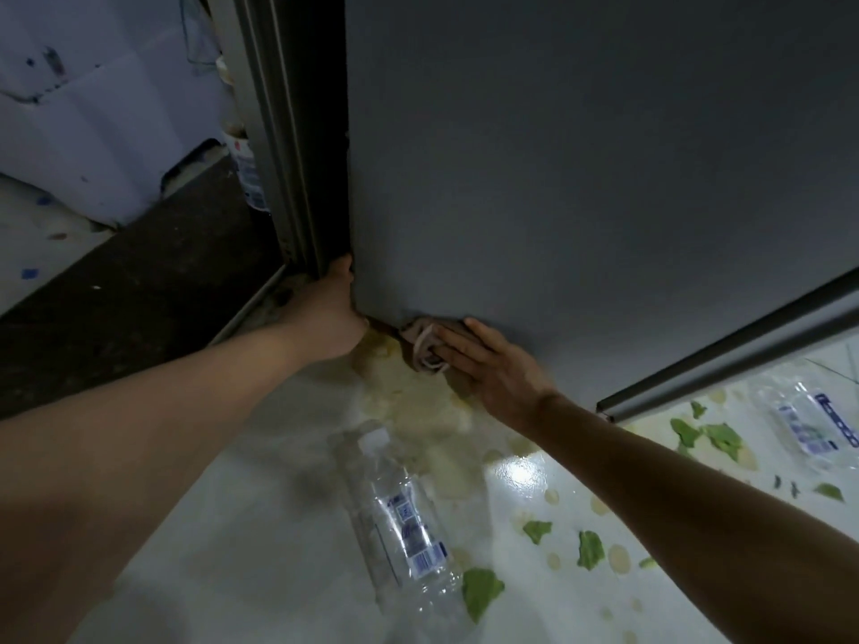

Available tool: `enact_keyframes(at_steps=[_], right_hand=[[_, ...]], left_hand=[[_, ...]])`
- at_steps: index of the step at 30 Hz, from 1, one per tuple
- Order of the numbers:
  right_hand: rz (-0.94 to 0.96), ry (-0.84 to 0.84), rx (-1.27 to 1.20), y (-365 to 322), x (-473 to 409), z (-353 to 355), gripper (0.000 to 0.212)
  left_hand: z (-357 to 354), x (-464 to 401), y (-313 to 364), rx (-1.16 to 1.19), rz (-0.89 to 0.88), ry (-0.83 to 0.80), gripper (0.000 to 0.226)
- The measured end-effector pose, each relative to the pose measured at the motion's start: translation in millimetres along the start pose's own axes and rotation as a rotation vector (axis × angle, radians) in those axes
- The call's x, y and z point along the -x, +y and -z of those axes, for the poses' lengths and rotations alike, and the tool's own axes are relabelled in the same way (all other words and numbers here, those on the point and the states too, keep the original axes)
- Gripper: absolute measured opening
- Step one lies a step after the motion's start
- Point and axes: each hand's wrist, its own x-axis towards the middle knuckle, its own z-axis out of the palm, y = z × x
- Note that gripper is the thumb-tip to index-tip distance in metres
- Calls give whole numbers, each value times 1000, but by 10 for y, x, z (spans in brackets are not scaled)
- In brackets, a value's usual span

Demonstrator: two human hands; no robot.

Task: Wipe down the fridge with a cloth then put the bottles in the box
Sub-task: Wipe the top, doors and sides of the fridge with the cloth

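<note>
The pale glossy floor [260, 527] carries a clear plastic bottle [399, 513] lying on its side near the middle. A second bottle [811, 422] lies toward the right edge. Green leaf scraps [481, 590] and yellowish stains [418, 402] are scattered between them.

One bottle [399, 513] lies on the floor [241, 541] before the fridge door [581, 178]; another bottle [811, 422] lies far right, lettuce scraps [716, 439] between them.

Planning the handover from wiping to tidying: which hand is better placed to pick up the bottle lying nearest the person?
Probably the left hand: it only grips the fridge door edge, while the right hand presses the cloth. The nearest bottle lies between both arms.
</note>
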Motion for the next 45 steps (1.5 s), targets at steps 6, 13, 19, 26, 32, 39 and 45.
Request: enact_keyframes(at_steps=[6, 13, 19, 26, 32, 39, 45], right_hand=[[-35, -74, 138, 21, 1223, -504, 56], [94, -259, -4, 92, 1382, -497, 59], [65, -78, 13, 120, 588, -81, 61], [-39, -173, -85, 72, 1246, -337, 59], [-99, -308, -282, 96, 1768, -336, 58], [-700, 7, -568, -78, 2068, 151, 44], [-1401, 157, -1456, -273, 2097, 162, 50]], left_hand=[[-115, 285, 166, -230, -107, 164, 51], [-247, 474, 660, -822, -878, 198, 52], [-251, 426, 631, -1006, -865, 148, 52], [-256, 498, 652, -1001, -841, 176, 56], [-274, 570, 773, -1024, -734, 113, 65], [-297, 649, 919, -981, -600, 46, 82], [-470, 729, 1010, -915, -679, 65, 78]])
